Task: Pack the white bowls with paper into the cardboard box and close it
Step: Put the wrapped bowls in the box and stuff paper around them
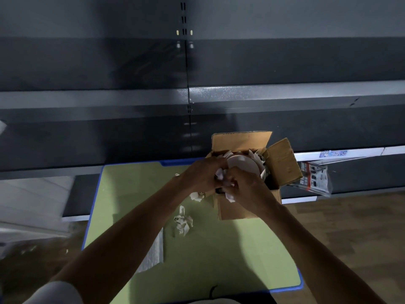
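Observation:
An open cardboard box [245, 207] stands at the far right of the green table top, its flaps up. Inside it lies a white bowl [243, 164] with paper tucked round it. Over the box's near left corner, my left hand [200, 175] and my right hand [245, 185] meet and grip a crumpled wad of white paper [220, 175] between them. A tail of that paper hangs below my right hand. The box's inside under my hands is hidden.
The green table top [140, 200] has a blue rim. A crumpled paper scrap [183, 221] lies on it near the box, another [196, 196] under my left wrist, and a flat white sheet [153, 253] beside my left forearm. Dark shelving runs behind; a plastic packet [313, 178] hangs at right.

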Tool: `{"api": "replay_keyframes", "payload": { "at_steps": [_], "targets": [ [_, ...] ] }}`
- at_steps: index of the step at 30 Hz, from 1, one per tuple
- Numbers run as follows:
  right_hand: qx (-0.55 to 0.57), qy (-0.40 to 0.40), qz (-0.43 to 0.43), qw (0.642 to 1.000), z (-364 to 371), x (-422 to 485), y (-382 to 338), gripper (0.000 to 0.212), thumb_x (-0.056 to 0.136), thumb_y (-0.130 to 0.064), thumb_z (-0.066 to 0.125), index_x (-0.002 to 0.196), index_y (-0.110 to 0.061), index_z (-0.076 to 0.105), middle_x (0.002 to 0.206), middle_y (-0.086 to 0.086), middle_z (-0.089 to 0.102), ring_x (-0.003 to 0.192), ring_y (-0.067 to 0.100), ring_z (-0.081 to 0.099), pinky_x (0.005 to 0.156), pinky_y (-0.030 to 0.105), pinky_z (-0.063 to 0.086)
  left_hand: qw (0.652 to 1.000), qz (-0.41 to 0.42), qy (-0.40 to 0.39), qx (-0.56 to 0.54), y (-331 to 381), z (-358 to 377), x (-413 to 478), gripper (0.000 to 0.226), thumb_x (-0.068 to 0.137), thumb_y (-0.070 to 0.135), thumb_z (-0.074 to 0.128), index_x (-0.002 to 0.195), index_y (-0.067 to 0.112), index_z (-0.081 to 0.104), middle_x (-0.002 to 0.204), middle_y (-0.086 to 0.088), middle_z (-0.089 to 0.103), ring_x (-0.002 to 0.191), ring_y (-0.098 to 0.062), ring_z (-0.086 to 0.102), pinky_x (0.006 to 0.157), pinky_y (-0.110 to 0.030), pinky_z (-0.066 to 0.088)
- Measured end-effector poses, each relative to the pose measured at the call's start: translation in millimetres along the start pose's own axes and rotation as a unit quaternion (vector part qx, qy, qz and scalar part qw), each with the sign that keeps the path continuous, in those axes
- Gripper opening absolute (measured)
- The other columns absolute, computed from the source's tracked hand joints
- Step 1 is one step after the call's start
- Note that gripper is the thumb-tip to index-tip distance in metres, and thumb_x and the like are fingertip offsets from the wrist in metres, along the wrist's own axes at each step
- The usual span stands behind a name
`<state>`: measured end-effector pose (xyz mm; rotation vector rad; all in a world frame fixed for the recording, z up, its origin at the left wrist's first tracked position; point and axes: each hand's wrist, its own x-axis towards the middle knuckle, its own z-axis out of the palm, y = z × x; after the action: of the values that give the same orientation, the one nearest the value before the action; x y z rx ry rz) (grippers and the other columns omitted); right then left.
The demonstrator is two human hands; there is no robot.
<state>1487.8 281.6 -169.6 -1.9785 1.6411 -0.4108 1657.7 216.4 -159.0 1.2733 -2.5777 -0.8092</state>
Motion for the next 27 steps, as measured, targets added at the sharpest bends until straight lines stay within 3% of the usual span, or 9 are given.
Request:
{"api": "replay_keyframes", "payload": {
  "at_steps": [4, 8, 12, 14, 16, 18, 20, 23, 27],
  "targets": [
    [0.041, -0.047, 0.078, 0.995, -13.2, -4.3, 8.3, 0.017, 0.084, -0.027, 0.068, 0.100, -0.032, 0.066, 0.095, -0.011, 0.068, 0.087, 0.009, 0.063, 0.078, 0.029, 0.051, 0.999, -0.033, -0.021, -0.017, -3.4, -1.4, 0.6, 0.041, 0.080, 0.036, 0.073, 0.115, 0.025, 0.055, 0.110, 0.006, 0.065, 0.098, -0.019, 0.062, 0.078, -0.031, 0.048],
    [-0.026, 0.012, 0.011, 1.000, -8.4, -1.1, -0.2, 0.020, 0.083, -0.041, 0.072, 0.089, -0.022, 0.070, 0.093, -0.004, 0.071, 0.088, 0.016, 0.065, 0.077, 0.032, 0.054, 0.999, -0.032, 0.004, -0.018, -3.9, 2.8, -0.1, 0.040, 0.079, 0.025, 0.073, 0.116, 0.027, 0.057, 0.111, 0.006, 0.065, 0.097, -0.019, 0.061, 0.075, -0.026, 0.044],
    [-0.167, 0.041, -0.018, 0.985, 2.5, 8.4, -0.1, 0.066, 0.091, -0.073, 0.028, 0.100, -0.022, 0.069, 0.101, 0.001, 0.070, 0.097, 0.024, 0.065, 0.090, 0.041, 0.051, 0.999, -0.031, 0.021, -0.037, -5.6, 7.4, -1.0, 0.036, 0.081, 0.037, 0.072, 0.113, 0.025, 0.058, 0.109, 0.004, 0.067, 0.099, -0.021, 0.063, 0.078, -0.029, 0.047],
    [-0.168, 0.083, -0.021, 0.982, 7.6, 12.0, 4.3, 0.065, 0.094, -0.068, 0.025, 0.104, -0.019, 0.066, 0.099, 0.005, 0.069, 0.095, 0.026, 0.063, 0.089, 0.041, 0.049, 0.999, -0.022, 0.029, -0.040, -6.0, 10.7, -0.7, 0.040, 0.081, 0.043, 0.072, 0.113, 0.025, 0.058, 0.107, 0.003, 0.067, 0.097, -0.021, 0.064, 0.079, -0.033, 0.050],
    [-0.144, 0.087, -0.007, 0.986, 11.1, 11.3, -0.4, 0.062, 0.095, -0.065, 0.027, 0.107, -0.015, 0.062, 0.099, 0.008, 0.066, 0.094, 0.027, 0.061, 0.089, 0.042, 0.051, 0.998, -0.010, 0.034, -0.045, -6.7, 11.4, -1.1, 0.039, 0.080, 0.043, 0.074, 0.111, 0.023, 0.058, 0.102, 0.003, 0.067, 0.089, -0.019, 0.063, 0.072, -0.027, 0.046],
    [-0.129, 0.015, 0.006, 0.991, 7.7, 11.7, -7.3, 0.059, 0.096, -0.059, 0.031, 0.101, -0.014, 0.067, 0.094, 0.008, 0.067, 0.090, 0.029, 0.064, 0.080, 0.044, 0.053, 0.998, 0.001, 0.036, -0.052, -9.4, 10.1, -2.0, 0.038, 0.079, 0.039, 0.076, 0.108, 0.020, 0.060, 0.100, 0.004, 0.064, 0.080, -0.013, 0.060, 0.065, -0.016, 0.038],
    [-0.181, -0.040, -0.008, 0.983, -0.2, 6.1, -7.2, 0.035, 0.096, -0.044, 0.045, 0.096, -0.022, 0.072, 0.090, 0.003, 0.069, 0.087, 0.023, 0.065, 0.072, 0.037, 0.052, 0.997, 0.010, 0.044, -0.061, -12.3, 9.2, -3.5, 0.036, 0.077, 0.032, 0.079, 0.105, 0.018, 0.062, 0.100, 0.009, 0.055, 0.076, -0.007, 0.055, 0.064, -0.009, 0.035],
    [-0.203, -0.005, -0.067, 0.977, -5.8, -5.3, -1.3, 0.036, 0.093, -0.044, 0.042, 0.088, -0.026, 0.074, 0.093, -0.003, 0.069, 0.091, 0.017, 0.063, 0.071, 0.036, 0.055, 0.997, 0.001, 0.063, -0.045, -15.3, 9.3, -3.4, 0.026, 0.077, 0.017, 0.074, 0.101, 0.020, 0.065, 0.099, 0.013, 0.046, 0.080, -0.008, 0.057, 0.067, -0.013, 0.040],
    [-0.241, -0.017, -0.098, 0.966, 5.1, -8.2, 3.6, 0.046, 0.089, -0.042, 0.028, 0.083, -0.024, 0.070, 0.091, -0.002, 0.064, 0.096, 0.020, 0.057, 0.069, 0.038, 0.054, 0.998, -0.001, 0.053, -0.035, -12.5, 9.9, 2.6, 0.028, 0.076, 0.012, 0.071, 0.102, 0.023, 0.068, 0.106, 0.006, 0.055, 0.092, -0.015, 0.061, 0.079, -0.029, 0.052]
  ]
}}
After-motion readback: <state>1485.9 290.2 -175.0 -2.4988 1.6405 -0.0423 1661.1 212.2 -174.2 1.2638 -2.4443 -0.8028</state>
